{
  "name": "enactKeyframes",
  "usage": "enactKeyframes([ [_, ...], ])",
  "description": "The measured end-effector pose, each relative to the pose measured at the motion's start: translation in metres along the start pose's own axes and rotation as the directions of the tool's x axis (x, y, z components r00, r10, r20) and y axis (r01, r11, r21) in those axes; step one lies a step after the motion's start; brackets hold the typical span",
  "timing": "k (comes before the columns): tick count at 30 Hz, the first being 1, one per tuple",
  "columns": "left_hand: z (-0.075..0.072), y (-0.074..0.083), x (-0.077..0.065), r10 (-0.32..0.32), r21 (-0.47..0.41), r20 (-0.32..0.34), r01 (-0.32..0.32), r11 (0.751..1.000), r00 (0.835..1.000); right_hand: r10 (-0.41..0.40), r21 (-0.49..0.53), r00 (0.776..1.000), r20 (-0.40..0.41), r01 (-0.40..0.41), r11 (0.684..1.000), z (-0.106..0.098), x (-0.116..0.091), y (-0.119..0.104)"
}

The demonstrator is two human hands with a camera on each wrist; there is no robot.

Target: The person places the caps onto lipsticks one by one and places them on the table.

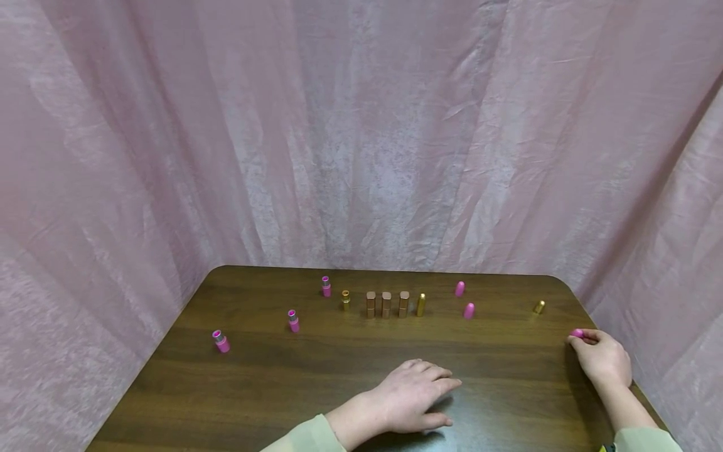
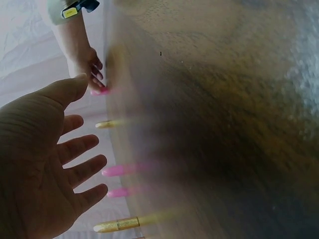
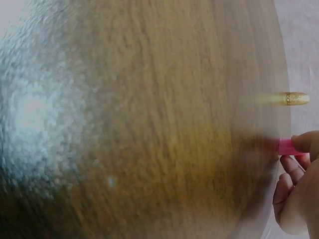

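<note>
At the table's right edge my right hand (image 1: 604,359) pinches a pink lipstick cap (image 1: 576,333) between thumb and fingers; the right wrist view shows the same pink cap (image 3: 286,147) at the fingertips. A gold cap (image 1: 539,307) stands just behind that hand. My left hand (image 1: 411,397) is held over the front middle of the table, fingers spread and holding nothing. Two more pink caps (image 1: 460,289) (image 1: 469,311) stand right of centre. Uncapped pink lipstick tubes (image 1: 221,341) (image 1: 294,321) (image 1: 326,287) stand at the left, along with an uncapped gold tube (image 1: 346,301).
Three closed rose-gold lipsticks (image 1: 386,305) stand in a row at the back middle, with a closed gold lipstick (image 1: 421,305) to their right. The brown wooden table (image 1: 254,389) has rounded back corners. Pink curtains (image 1: 361,138) hang behind and beside it.
</note>
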State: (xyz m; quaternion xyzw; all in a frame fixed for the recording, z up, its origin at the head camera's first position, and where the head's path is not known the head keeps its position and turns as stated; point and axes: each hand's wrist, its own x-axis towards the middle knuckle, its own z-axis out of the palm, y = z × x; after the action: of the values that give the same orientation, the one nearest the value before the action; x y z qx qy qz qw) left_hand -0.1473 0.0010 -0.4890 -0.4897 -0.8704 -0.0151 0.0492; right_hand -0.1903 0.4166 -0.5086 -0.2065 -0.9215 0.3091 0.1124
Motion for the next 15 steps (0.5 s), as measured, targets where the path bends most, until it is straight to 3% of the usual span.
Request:
enactKeyframes([
  [6, 0.0, -0.002, -0.001, 0.0, -0.025, -0.004, 0.0, 1.0, 1.0, 0.012, 0.033, 0.999, -0.032, -0.011, 0.999, 0.002, -0.001, 0.0],
  [10, -0.001, -0.006, -0.005, -0.013, -0.054, -0.004, 0.013, 0.998, 1.0, 0.037, 0.153, 0.999, -0.007, -0.036, 0.988, 0.006, -0.007, -0.005],
  [12, -0.002, -0.009, -0.008, -0.025, -0.073, -0.004, 0.024, 0.997, 1.0, 0.036, 0.25, 0.999, 0.02, -0.039, 0.967, 0.01, -0.011, -0.009],
  [15, -0.002, -0.015, -0.012, -0.04, -0.095, -0.012, 0.039, 0.995, 0.999, 0.048, 0.441, 0.996, 0.072, -0.075, 0.894, 0.017, -0.018, -0.019],
])
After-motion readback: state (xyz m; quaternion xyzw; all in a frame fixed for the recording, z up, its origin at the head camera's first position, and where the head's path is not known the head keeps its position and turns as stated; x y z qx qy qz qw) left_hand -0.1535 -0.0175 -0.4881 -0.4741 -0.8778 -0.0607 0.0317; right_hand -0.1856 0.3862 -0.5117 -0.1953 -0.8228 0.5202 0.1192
